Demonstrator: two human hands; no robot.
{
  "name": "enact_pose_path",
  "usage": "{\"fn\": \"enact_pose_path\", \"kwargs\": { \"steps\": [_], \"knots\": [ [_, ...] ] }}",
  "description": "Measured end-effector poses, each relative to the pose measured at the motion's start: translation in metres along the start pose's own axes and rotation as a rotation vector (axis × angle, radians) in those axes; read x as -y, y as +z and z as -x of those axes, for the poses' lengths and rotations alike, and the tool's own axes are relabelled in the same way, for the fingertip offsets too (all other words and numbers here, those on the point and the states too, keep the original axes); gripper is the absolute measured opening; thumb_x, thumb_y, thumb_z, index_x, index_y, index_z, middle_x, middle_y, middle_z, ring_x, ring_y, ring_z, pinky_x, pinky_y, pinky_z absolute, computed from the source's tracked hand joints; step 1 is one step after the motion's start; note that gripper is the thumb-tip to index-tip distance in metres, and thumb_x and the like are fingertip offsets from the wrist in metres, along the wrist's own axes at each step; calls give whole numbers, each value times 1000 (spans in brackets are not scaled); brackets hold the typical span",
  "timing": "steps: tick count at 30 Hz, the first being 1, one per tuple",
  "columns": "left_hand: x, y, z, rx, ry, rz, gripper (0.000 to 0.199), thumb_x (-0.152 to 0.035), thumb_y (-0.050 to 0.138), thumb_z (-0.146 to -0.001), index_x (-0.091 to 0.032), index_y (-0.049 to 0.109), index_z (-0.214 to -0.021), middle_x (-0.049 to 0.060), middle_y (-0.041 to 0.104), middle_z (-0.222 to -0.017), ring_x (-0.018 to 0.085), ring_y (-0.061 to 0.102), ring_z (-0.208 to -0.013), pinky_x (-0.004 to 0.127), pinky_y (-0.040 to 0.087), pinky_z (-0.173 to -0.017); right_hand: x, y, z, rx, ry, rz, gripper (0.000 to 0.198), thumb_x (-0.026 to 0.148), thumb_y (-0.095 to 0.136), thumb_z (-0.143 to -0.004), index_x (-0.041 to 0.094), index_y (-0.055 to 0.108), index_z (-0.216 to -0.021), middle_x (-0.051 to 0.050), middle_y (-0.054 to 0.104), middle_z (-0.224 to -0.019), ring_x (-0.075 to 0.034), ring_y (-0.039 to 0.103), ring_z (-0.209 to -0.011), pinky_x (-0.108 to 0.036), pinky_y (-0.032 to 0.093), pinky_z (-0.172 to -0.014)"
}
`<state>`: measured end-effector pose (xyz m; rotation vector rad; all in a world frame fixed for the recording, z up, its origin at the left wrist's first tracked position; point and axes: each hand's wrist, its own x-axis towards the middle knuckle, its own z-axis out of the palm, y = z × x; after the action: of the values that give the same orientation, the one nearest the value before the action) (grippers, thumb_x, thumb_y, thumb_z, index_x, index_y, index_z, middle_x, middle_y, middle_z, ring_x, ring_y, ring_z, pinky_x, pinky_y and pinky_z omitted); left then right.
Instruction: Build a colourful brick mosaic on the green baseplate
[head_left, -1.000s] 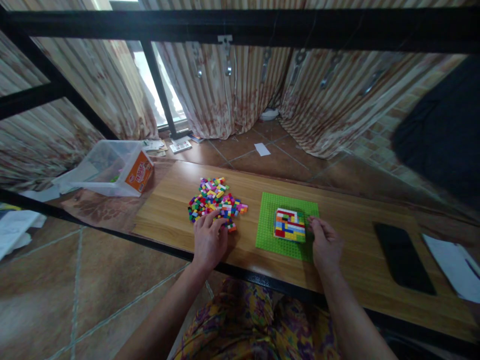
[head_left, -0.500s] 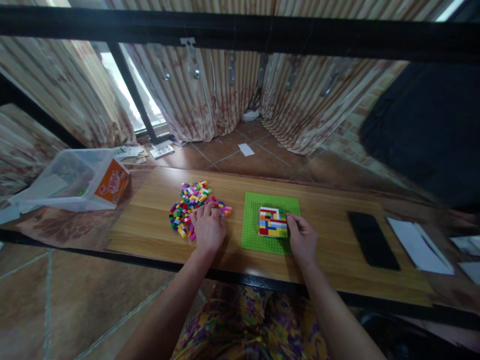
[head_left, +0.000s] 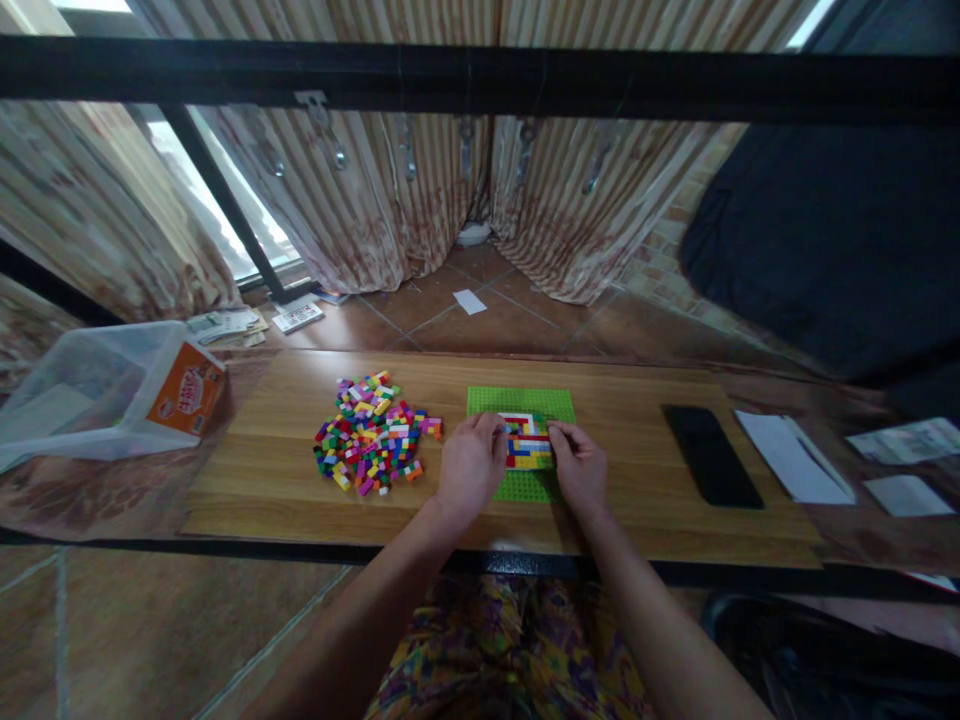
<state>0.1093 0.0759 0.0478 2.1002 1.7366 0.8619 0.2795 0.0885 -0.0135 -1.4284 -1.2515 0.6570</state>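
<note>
A multicoloured block of toy bricks [head_left: 529, 442] stands over the green baseplate [head_left: 525, 488], with red, white, blue and yellow pieces showing on top. At its left edge is my left hand [head_left: 474, 458], thumb and fingers pinched together; whatever sits between the fingertips is too small to make out. My right hand [head_left: 581, 468] grips the block's right edge between thumb and curled fingers. To the left on the wooden board lies a heap of loose toy bricks [head_left: 371, 440] in many colours.
A clear plastic bin [head_left: 97, 435] with an orange label stands at the far left. Right of the baseplate lie a black phone [head_left: 711, 455] and white paper [head_left: 793, 458]. The wooden board [head_left: 255, 470] ends near the table's dark front edge [head_left: 517, 562].
My left hand has left the loose brick heap and moved right to the brick block's left edge. My right hand stays at the block's right edge. The camera view has shifted slightly.
</note>
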Motion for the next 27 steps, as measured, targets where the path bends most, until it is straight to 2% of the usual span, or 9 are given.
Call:
{"fn": "enact_pose_path", "kwargs": {
  "steps": [5, 12, 18, 27],
  "knots": [
    [-15, 19, -8, -7, -29, -58, 16, -20, 48, -92, -19, 62, -99, 5, 67, -95, 19, 62, -87, 30, 49, -76, -1, 0, 0, 10, -11, -29, 26, 39, 56, -83, 19, 71, -91, -7, 71, -92, -20, 64, -85, -35, 49, -82],
    [-18, 32, -10, 46, -23, -165, 18, -22, 45, -93, -18, 62, -101, 8, 66, -94, 21, 62, -90, 32, 49, -79, -3, -1, -1, 35, -1, -15, 26, 39, 56, -83, 20, 71, -90, -7, 71, -93, -20, 63, -86, -36, 49, -82],
    [-17, 35, -13, 80, -37, -184, 18, -22, 47, -93, -16, 62, -100, 9, 68, -95, 22, 64, -90, 33, 49, -80, -5, 0, -2, 29, -9, -16, 25, 39, 56, -82, 20, 71, -90, -7, 71, -92, -20, 64, -86, -36, 50, -81],
    [-21, 28, -20, 173, -52, -237, 19, -22, 48, -92, -14, 65, -94, 11, 70, -90, 21, 68, -77, 29, 49, -66, 0, -2, -1, 40, -1, -11, 25, 37, 55, -83, 19, 71, -92, -7, 71, -94, -20, 63, -86, -35, 49, -82]
  ]
}}
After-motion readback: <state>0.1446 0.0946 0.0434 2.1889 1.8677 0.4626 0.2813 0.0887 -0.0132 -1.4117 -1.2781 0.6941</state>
